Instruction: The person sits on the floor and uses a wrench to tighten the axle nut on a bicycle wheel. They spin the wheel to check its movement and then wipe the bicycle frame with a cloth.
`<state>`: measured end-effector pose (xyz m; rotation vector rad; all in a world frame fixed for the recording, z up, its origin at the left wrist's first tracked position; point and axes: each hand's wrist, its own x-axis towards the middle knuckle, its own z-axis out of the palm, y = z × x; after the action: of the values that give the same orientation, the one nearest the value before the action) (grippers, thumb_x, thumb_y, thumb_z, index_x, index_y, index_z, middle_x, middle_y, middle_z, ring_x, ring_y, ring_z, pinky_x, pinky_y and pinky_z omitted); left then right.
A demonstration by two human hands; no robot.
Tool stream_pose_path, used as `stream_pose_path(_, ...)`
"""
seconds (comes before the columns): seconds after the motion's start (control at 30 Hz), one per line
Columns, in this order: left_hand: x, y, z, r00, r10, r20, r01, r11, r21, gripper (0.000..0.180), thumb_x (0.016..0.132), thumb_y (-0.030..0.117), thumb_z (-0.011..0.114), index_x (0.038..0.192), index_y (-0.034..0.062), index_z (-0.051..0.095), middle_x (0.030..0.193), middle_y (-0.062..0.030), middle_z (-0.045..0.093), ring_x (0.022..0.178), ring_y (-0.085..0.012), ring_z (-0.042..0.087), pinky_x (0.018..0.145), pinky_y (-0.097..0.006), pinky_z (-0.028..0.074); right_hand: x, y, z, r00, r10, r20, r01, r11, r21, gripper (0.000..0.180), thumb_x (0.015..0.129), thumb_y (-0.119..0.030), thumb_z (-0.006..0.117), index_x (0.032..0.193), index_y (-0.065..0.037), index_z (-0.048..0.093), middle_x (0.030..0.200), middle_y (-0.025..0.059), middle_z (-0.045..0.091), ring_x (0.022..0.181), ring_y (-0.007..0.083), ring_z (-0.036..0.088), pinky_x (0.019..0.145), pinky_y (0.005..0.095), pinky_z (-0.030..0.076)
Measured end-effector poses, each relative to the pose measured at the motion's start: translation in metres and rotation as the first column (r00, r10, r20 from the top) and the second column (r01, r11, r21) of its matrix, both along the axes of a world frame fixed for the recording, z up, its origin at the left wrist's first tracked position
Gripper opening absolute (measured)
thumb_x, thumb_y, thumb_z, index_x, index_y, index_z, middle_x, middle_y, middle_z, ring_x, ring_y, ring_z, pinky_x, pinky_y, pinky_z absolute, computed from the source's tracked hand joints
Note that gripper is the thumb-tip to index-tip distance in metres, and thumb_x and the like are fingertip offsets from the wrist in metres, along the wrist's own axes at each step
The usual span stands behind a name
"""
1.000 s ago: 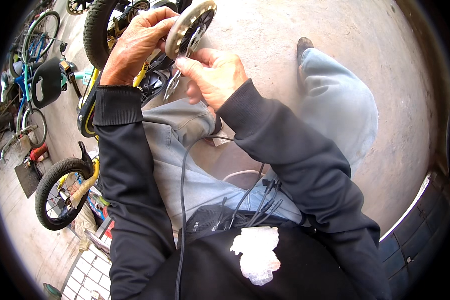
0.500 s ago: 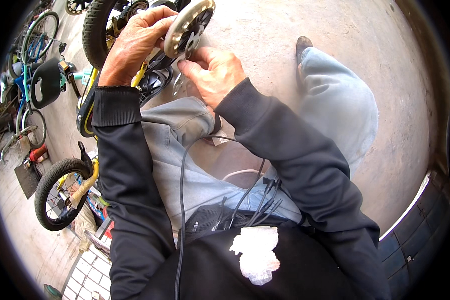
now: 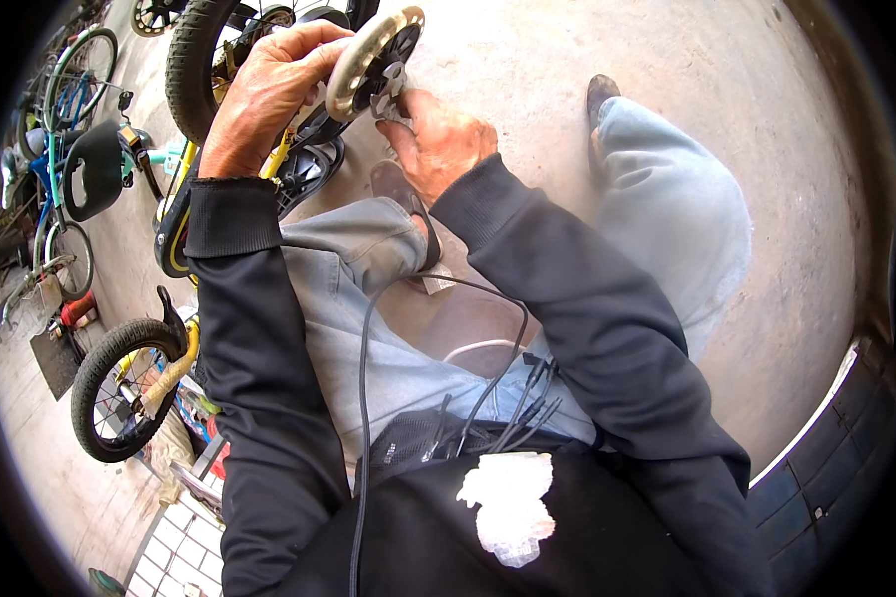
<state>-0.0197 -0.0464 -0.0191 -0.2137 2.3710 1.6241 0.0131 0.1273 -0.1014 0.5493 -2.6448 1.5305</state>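
A small training wheel (image 3: 349,72) with a translucent rim and black spoked hub is tilted in front of me at the top. My left hand (image 3: 281,85) grips its near-left rim, the fingertips partly hidden behind it. My right hand (image 3: 440,144) is closed at the wheel's lower right side, thumb and fingers against a shiny metal bracket (image 3: 390,88) by the hub. How the bracket meets the hub is too small to tell. Just beyond my left hand stands a child's bicycle with a black knobby tire (image 3: 191,75) and yellow frame (image 3: 279,154).
Another small bicycle wheel (image 3: 119,388) with a yellow fork lies at the left. Farther left are a teal bicycle (image 3: 52,129) and a black guard-like panel (image 3: 95,167). Black cables (image 3: 365,398) hang over my lap. Concrete floor (image 3: 528,60) stretches ahead and right.
My right hand has shifted slightly right. The shiny metal piece that hung below its fingers now shows up against the wheel's hub. My left hand stays on the wheel.
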Motion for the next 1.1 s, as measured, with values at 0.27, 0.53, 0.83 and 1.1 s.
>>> stream_pose_path(0.27,0.001,0.001,-0.001,1.0,0.0,-0.011,0.0,1.0,-0.015,0.02,0.089,0.024,0.059,0.094,0.0064,0.067,0.071,0.0063,0.056,0.058,0.0,0.042,0.053,-0.016,0.033,0.009,0.005,0.017,0.993,0.017,0.116,0.001,0.989,-0.149,0.022,0.082,-0.018,0.063,0.095,-0.001,0.059,0.08,0.0153,0.065,0.07,0.0286,0.064,0.062,0.0383,0.051)
stream_pose_path(0.53,0.001,0.003,-0.001,1.0,-0.001,-0.007,0.002,1.0,0.025,0.019,0.09,0.023,0.057,0.09,0.0067,0.066,0.067,0.0072,0.052,0.056,0.0005,0.039,0.051,-0.015,0.031,0.0,0.01,0.039,0.424,0.624,0.656,0.329,0.569,-0.754,0.028,0.091,-0.021,0.057,0.102,0.005,0.058,0.086,0.0102,0.065,0.06,0.0108,0.059,0.056,0.0299,0.057)
stream_pose_path(0.83,0.0,0.003,0.0,1.0,-0.015,-0.009,0.015,1.0,0.022,0.018,0.091,0.022,0.056,0.09,0.0063,0.065,0.067,0.0077,0.051,0.056,0.0009,0.039,0.051,-0.015,0.031,0.006,0.01,0.053,0.433,0.597,0.675,0.216,0.659,-0.721,0.035,0.089,-0.026,0.06,0.105,0.005,0.058,0.087,0.0098,0.064,0.061,0.0093,0.058,0.058,0.0258,0.053)
stream_pose_path(1.1,0.0,0.004,-0.001,1.0,-0.008,-0.019,0.008,1.0,0.008,0.018,0.09,0.021,0.056,0.091,0.0064,0.066,0.067,0.0079,0.052,0.056,0.0014,0.039,0.05,-0.014,0.031,0.002,0.001,0.051,0.467,0.552,0.691,0.362,0.594,-0.719,0.028,0.087,-0.021,0.062,0.09,0.007,0.06,0.07,0.0085,0.06,0.05,0.0124,0.058,0.046,0.0272,0.054)
